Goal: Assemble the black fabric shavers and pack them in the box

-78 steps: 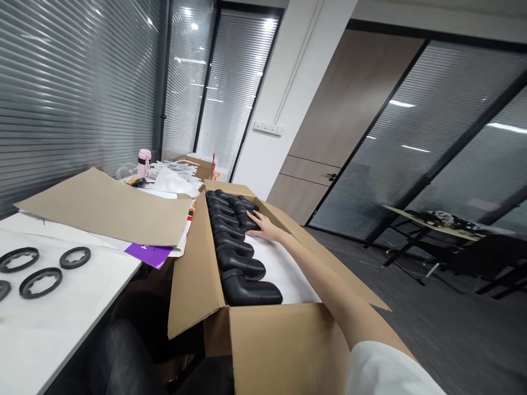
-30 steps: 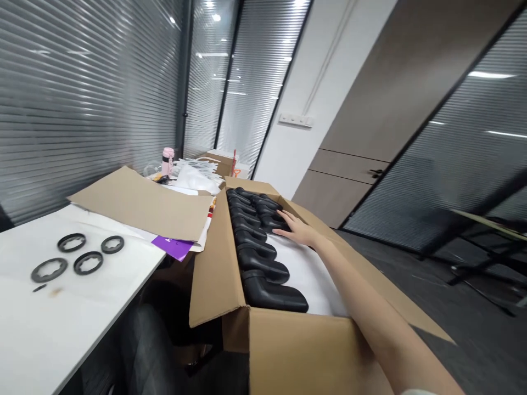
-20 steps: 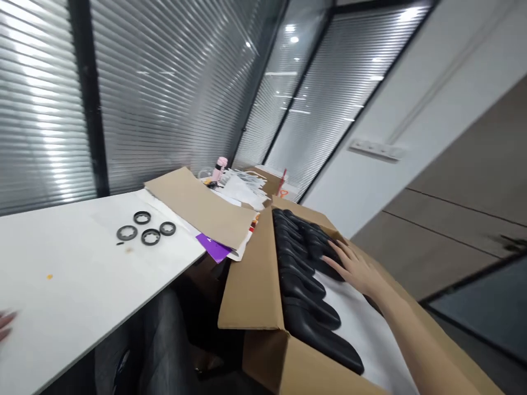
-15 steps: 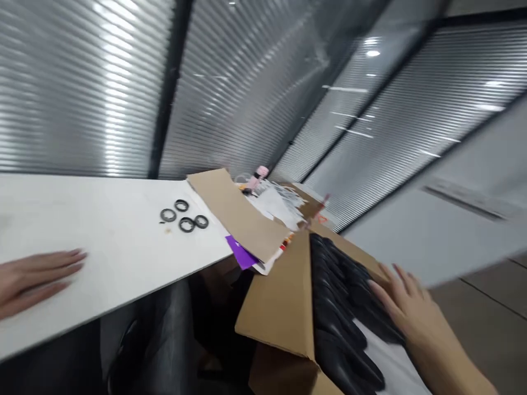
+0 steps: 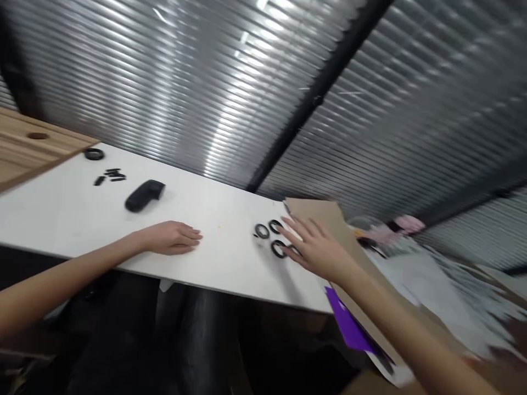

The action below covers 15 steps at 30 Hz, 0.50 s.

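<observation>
My left hand (image 5: 171, 237) lies flat on the white table (image 5: 206, 208), fingers stretched out, holding nothing. My right hand (image 5: 317, 248) hovers with spread fingers just right of several black rings (image 5: 269, 237) near the table's right end. It holds nothing. A black elbow-shaped part (image 5: 144, 195) lies further left on the table. The picture is smeared by motion.
A black ring (image 5: 94, 154) and small black pieces (image 5: 110, 176) lie at the table's far left, beside a wooden surface (image 5: 24, 148). A cardboard sheet (image 5: 329, 219), purple paper (image 5: 349, 327), white bags and a pink bottle (image 5: 405, 224) sit to the right. Slatted blinds stand behind.
The view swung left, away from the cardboard box of black parts. My right hand left the box and now hovers by the black rings. My left hand came into view on the table.
</observation>
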{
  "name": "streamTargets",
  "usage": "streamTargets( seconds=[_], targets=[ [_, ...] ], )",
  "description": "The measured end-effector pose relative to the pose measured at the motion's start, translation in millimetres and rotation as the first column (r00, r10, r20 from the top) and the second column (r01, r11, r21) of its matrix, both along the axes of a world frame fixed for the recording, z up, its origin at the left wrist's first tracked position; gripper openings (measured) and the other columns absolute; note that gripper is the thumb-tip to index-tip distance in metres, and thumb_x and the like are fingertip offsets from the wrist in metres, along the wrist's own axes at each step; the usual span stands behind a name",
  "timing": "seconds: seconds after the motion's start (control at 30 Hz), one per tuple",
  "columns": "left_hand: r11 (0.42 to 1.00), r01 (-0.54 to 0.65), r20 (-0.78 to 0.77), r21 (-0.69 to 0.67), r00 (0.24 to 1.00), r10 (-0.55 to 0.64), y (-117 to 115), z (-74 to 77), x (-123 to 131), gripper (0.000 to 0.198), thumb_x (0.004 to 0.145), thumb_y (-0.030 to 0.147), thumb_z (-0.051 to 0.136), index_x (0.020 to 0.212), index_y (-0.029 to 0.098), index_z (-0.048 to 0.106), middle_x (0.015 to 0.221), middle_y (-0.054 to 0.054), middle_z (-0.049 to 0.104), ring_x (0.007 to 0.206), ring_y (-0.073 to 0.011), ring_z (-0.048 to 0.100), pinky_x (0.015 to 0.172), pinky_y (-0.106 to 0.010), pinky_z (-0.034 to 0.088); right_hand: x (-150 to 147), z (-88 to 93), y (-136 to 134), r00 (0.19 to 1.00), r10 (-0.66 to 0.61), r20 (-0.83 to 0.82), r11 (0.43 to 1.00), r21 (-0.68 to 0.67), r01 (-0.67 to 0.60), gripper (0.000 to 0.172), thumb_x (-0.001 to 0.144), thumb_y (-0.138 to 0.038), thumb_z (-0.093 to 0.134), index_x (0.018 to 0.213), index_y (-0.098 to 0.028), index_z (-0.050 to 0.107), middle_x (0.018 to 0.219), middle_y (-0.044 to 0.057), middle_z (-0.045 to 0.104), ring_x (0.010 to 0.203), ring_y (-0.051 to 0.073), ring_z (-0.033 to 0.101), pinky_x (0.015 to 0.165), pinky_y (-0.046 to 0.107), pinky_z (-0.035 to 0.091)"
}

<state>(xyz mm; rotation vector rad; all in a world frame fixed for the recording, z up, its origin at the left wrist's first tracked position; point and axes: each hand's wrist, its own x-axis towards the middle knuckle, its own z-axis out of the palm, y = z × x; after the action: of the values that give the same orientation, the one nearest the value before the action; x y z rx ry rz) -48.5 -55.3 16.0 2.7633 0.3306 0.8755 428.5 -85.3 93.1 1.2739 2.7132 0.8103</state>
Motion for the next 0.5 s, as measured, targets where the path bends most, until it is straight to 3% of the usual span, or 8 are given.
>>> streamTargets(
  seconds=[0.1,0.2,0.3,0.37,0.43,0.5],
  targets=[
    [0.987,-0.006,-0.006,0.162,1.000,0.007,0.7,-3.3,0.2,0.039,0.114,0.027,0.048,0.113,0.015,0.085,0.116,-0.015,0.083,0.115,-0.0229,0.080,0.109,-0.028,0.061,-90.1,-25.5,73.2,0.984,0.179,-0.019,0.983,0.040,-0.178,0.041,0.111,-0.039,0.048,0.142,-0.022,0.070,0.152,0.014,0.066,0.146,0.037,0.057,0.125,0.063,0.042],
    [0.979,-0.073,-0.062,0.193,0.994,0.086,2.5,-15.6,-4.1,0.036,0.112,0.024,0.050,0.111,0.015,0.084,0.111,-0.017,0.084,0.113,-0.0241,0.081,0.108,-0.030,0.062,-161.0,-42.4,116.6,0.937,0.191,-0.293,0.979,0.126,-0.160,0.041,0.112,-0.038,0.042,0.131,-0.024,0.075,0.140,0.014,0.073,0.136,0.035,0.065,0.114,0.057,0.055],
    [0.992,-0.115,-0.096,0.051,0.988,0.119,-3.5,-28.2,-23.8,0.023,0.106,0.028,0.064,0.110,0.017,0.084,0.115,-0.016,0.083,0.131,-0.0282,0.073,0.122,-0.039,0.053,-205.4,-62.7,129.7,0.828,0.187,-0.529,0.982,0.124,-0.143,0.050,0.113,-0.046,0.036,0.142,-0.022,0.069,0.145,0.017,0.069,0.139,0.036,0.063,0.110,0.057,0.059],
    [0.977,-0.171,-0.060,-0.127,0.985,0.164,-14.2,-28.5,-50.1,0.020,0.100,0.029,0.072,0.112,0.019,0.085,0.121,-0.017,0.082,0.138,-0.0309,0.068,0.128,-0.045,0.047,-222.1,-81.2,126.0,0.801,0.252,-0.542,0.966,0.087,-0.245,0.056,0.113,-0.051,0.035,0.154,-0.022,0.060,0.153,0.016,0.064,0.148,0.037,0.056,0.117,0.059,0.055],
    [0.904,-0.298,-0.011,-0.308,0.951,0.310,-26.6,-20.4,-86.4,0.023,0.095,0.028,0.078,0.116,0.024,0.085,0.126,-0.017,0.080,0.141,-0.0332,0.066,0.130,-0.051,0.044,-230.6,-101.4,119.1,0.793,0.327,-0.514,0.934,0.046,-0.355,0.059,0.113,-0.053,0.035,0.161,-0.026,0.054,0.159,0.013,0.059,0.154,0.036,0.051,0.122,0.060,0.050],
    [0.774,-0.480,0.009,-0.412,0.848,0.531,-34.8,-6.8,-130.0,0.028,0.091,0.031,0.082,0.118,0.028,0.084,0.127,-0.017,0.079,0.143,-0.0356,0.064,0.132,-0.056,0.039,-232.6,-120.4,114.9,0.769,0.341,-0.540,0.919,0.020,-0.393,0.059,0.113,-0.054,0.034,0.164,-0.030,0.053,0.163,0.009,0.057,0.155,0.036,0.050,0.122,0.058,0.052]
  ],
)
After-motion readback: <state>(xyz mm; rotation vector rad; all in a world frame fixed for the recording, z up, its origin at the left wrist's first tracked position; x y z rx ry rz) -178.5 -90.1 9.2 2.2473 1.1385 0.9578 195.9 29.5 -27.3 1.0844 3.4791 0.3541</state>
